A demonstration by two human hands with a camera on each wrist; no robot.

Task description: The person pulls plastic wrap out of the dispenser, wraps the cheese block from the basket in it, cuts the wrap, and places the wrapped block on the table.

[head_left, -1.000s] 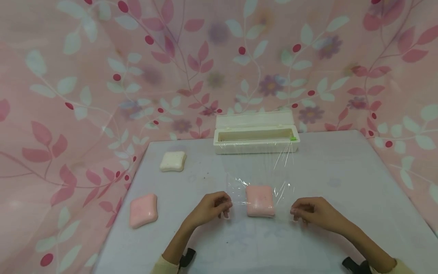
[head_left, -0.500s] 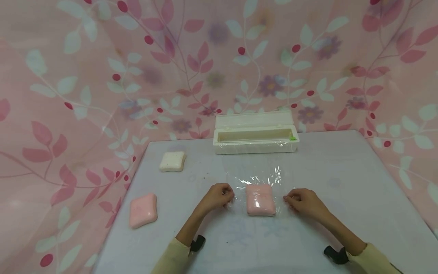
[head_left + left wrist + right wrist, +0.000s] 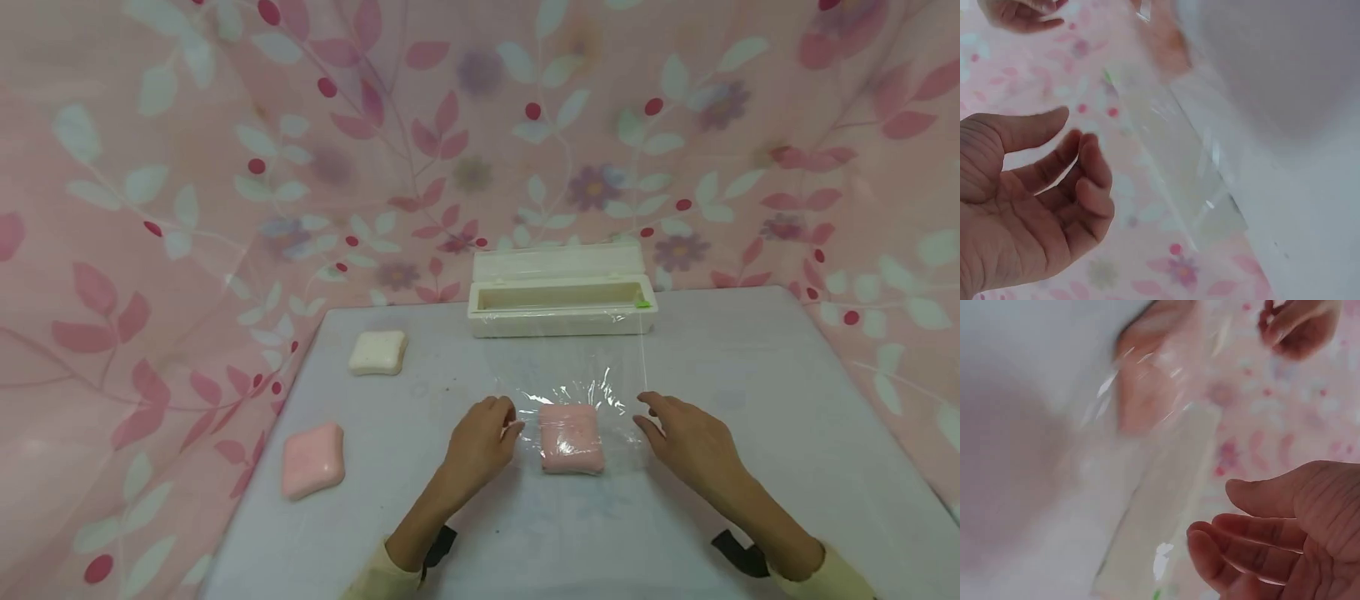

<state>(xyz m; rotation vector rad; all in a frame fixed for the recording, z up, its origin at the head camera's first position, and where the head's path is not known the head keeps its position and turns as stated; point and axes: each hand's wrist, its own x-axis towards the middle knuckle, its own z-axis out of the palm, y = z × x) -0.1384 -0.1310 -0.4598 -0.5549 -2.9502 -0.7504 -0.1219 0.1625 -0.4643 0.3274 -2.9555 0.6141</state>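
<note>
A pink bar of soap (image 3: 572, 457) lies at the middle of the table under clear cling film (image 3: 596, 390), which wrinkles and shines around it. The film stretches back to the white dispenser box (image 3: 562, 325). At the film's left edge is my left hand (image 3: 482, 446), thumb and fingers apart and loosely bent around nothing. My right hand (image 3: 693, 433) hovers by the right edge, its thumb and forefinger spread. Both wrist views show a gap between thumb and fingers, on the left hand (image 3: 1041, 200) and the right hand (image 3: 1272, 531) alike.
Another pink soap (image 3: 313, 461) lies on the left of the table (image 3: 765, 375), with a white soap (image 3: 377, 352) farther back. The dispenser's lid (image 3: 558, 262) stands raised, and a green slider (image 3: 642, 305) sits at its right end. Flowered cloth (image 3: 420, 167) surrounds the table.
The film has come down over the middle soap. Both hands, pinching the film's edges earlier, have moved forward and let go; the right fingers have spread.
</note>
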